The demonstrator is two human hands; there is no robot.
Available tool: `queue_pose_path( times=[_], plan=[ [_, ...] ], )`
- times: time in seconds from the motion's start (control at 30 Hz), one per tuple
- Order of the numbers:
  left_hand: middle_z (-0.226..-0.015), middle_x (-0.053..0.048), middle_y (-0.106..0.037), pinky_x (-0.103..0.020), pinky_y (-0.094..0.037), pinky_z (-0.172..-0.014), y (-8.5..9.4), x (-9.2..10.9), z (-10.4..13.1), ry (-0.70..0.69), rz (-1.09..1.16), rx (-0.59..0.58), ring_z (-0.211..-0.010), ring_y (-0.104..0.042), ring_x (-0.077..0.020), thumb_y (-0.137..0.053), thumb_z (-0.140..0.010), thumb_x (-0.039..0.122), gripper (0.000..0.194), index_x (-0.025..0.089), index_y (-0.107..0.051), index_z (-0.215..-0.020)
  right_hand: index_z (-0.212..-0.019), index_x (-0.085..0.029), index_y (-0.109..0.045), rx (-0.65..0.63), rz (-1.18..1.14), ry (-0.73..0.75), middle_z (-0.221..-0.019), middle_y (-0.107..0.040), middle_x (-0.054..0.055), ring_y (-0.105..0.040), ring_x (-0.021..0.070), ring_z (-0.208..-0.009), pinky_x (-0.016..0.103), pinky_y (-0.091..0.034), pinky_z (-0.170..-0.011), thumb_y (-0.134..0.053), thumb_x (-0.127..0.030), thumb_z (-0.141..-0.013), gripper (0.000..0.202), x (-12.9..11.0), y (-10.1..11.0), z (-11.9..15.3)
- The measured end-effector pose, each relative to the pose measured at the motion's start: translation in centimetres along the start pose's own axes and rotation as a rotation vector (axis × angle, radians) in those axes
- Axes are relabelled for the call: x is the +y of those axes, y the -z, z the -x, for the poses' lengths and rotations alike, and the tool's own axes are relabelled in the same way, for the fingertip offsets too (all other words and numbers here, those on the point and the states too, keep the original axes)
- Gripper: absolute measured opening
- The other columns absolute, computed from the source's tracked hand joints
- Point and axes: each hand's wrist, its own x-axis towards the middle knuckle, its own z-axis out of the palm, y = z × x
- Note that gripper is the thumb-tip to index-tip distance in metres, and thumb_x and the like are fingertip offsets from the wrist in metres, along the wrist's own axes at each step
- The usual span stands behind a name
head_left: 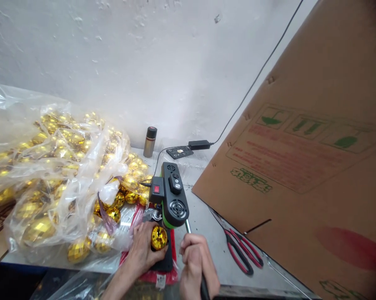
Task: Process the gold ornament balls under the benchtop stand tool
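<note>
My left hand (142, 248) is wrapped round a gold faceted ball (159, 238), whose top faces up and shows a small dark mark. The ball is at the front of a small black and green machine (175, 196), over its black base (164, 264). A red switch (156, 188) sits on the machine's left side. My right hand (197, 266) is closed round the black handle (204, 288) of a metal lever (188, 226) at the machine's right. Under the base lies a red plastic sheet (173, 275).
Clear bags (65, 166) full of gold balls fill the left. A spray can (150, 142) and a power adapter (199, 144) with a cable are by the wall. Red-handled shears (242, 250) lie on the right, beside a large cardboard box (300, 166).
</note>
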Motion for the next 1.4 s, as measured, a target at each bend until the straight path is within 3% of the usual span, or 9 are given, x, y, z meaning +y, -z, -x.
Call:
queue_pose_path(
  times=[0.2, 0.33, 0.4, 0.5, 0.67, 0.83, 1.03, 1.2, 1.4],
  plan=[
    [-0.135, -0.021, -0.075, -0.063, -0.061, -0.103, -0.5, -2.3, 4.5, -0.071, 0.012, 0.019, -0.124, -0.072, -0.0443, -0.084, -0.076, 0.028, 0.067, 0.019, -0.064, -0.140, -0.074, -0.022, -0.054, -0.177, 0.016, -0.009, -0.073, -0.055, -0.002, -0.055, 0.0109, -0.064, 0.023, -0.041, -0.057, -0.047, -0.017, -0.110, 0.037, -3.0, 0.7, -4.0],
    [-0.157, -0.020, -0.063, -0.050, -0.064, -0.106, 3.1, -2.9, 7.1, -0.191, -0.047, 0.050, -0.138, -0.067, -0.0396, -0.082, -0.088, 0.042, 0.090, 0.025, -0.040, -0.166, -0.076, -0.023, -0.055, -0.155, -0.007, 0.038, -0.075, -0.055, -0.002, -0.054, 0.0106, -0.065, 0.023, -0.042, -0.058, -0.046, -0.014, -0.109, 0.035, -2.3, 0.5, -2.8],
    [-0.155, -0.014, -0.067, -0.043, -0.062, -0.110, 6.0, -2.7, 6.0, -0.195, -0.157, 0.089, -0.138, -0.068, -0.0303, -0.061, -0.104, 0.030, 0.064, 0.027, -0.042, -0.165, -0.076, -0.023, -0.055, -0.114, -0.010, 0.003, -0.076, -0.055, -0.002, -0.053, 0.0111, -0.066, 0.024, -0.042, -0.061, -0.046, -0.015, -0.110, 0.036, -1.9, 0.4, -1.8],
    [-0.133, -0.015, -0.080, -0.046, -0.061, -0.109, 9.9, -2.5, 1.6, -0.129, -0.420, 0.169, -0.124, -0.075, -0.0297, -0.044, -0.106, 0.015, 0.040, 0.020, -0.070, -0.135, -0.075, -0.023, -0.054, -0.102, -0.007, -0.022, -0.077, -0.055, -0.002, -0.052, 0.0114, -0.066, 0.025, -0.041, -0.062, -0.047, -0.017, -0.110, 0.036, -1.6, 0.3, -1.0],
    [-0.125, -0.025, -0.078, -0.053, -0.062, -0.096, 12.5, -1.7, -3.3, 0.186, -0.866, -0.101, -0.114, -0.076, -0.0407, -0.057, -0.094, 0.009, 0.038, 0.008, -0.074, -0.128, -0.075, -0.023, -0.052, -0.100, -0.015, -0.048, -0.075, -0.053, -0.001, -0.053, 0.0139, -0.072, 0.027, -0.039, -0.065, -0.046, -0.016, -0.110, 0.036, -2.0, 0.3, -0.7],
    [-0.131, -0.024, -0.075, -0.048, -0.060, -0.097, 13.0, -1.2, -2.6, 0.315, -0.832, -0.246, -0.110, -0.079, -0.0375, -0.061, -0.091, 0.012, 0.061, 0.011, -0.057, -0.152, -0.078, -0.024, -0.050, -0.090, -0.018, -0.097, -0.077, -0.054, -0.001, -0.052, 0.0148, -0.072, 0.028, -0.038, -0.066, -0.044, -0.016, -0.111, 0.034, -2.5, 0.0, -0.4],
    [-0.138, -0.016, -0.075, -0.049, -0.056, -0.110, 13.3, -0.6, -1.8, 0.278, -0.058, -0.089, -0.126, -0.073, -0.0354, -0.060, -0.093, 0.057, 0.067, 0.019, -0.053, -0.147, -0.079, -0.023, -0.052, -0.150, -0.019, -0.016, -0.077, -0.054, -0.002, -0.049, 0.0110, -0.063, 0.025, -0.037, -0.058, -0.044, -0.012, -0.109, 0.033, -2.4, 0.5, -2.0],
    [-0.141, -0.016, -0.075, -0.048, -0.052, -0.117, 10.3, 0.9, -0.5, 0.360, 0.351, -0.033, -0.135, -0.068, -0.0367, -0.056, -0.087, 0.075, 0.077, 0.017, -0.064, -0.137, -0.078, -0.023, -0.050, -0.209, 0.000, 0.063, -0.071, -0.050, -0.004, -0.053, 0.0093, -0.063, 0.021, -0.042, -0.057, -0.046, -0.010, -0.108, 0.033, -3.2, 0.6, -4.8],
    [-0.137, -0.014, -0.078, -0.050, -0.056, -0.113, 5.7, 0.3, 0.9, 0.379, 0.386, -0.045, -0.130, -0.071, -0.0363, -0.061, -0.091, 0.069, 0.071, 0.019, -0.064, -0.141, -0.078, -0.023, -0.049, -0.218, 0.023, 0.108, -0.070, -0.051, -0.004, -0.055, 0.0097, -0.064, 0.021, -0.046, -0.061, -0.045, -0.006, -0.106, 0.033, -3.8, 0.5, -5.6]
  ],
)
